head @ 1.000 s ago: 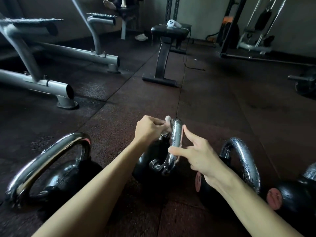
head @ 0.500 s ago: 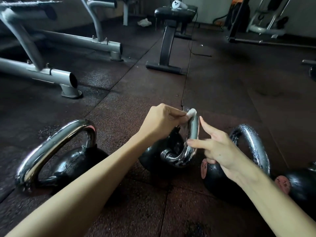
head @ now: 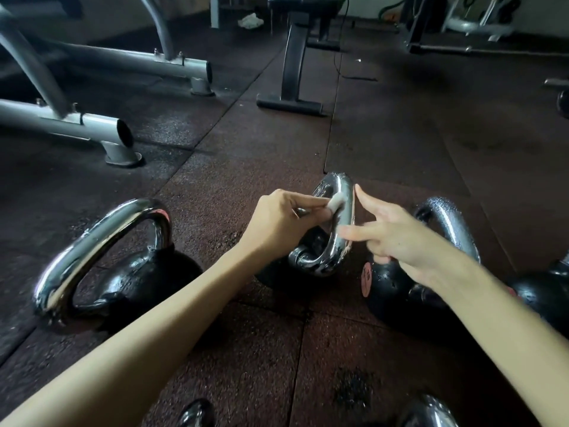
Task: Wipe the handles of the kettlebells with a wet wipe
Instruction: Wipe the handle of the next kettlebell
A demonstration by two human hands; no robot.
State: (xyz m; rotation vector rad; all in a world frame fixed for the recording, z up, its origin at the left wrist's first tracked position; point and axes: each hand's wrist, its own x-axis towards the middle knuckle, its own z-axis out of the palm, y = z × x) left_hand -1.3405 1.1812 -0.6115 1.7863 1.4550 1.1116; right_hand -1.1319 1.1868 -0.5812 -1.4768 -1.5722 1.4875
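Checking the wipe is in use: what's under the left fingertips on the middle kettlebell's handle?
A small white wet wipe, pinched by the left hand against the chrome handle. The fingers hide any more of it, and it covers the metal beneath.

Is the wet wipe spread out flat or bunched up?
Bunched up: the wipe shows only as a small white wad, pinched by the left hand against the middle kettlebell's handle.

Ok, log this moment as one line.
step: wipe middle kettlebell handle | left hand: pinches wet wipe against it | right hand: straight fingers touch it
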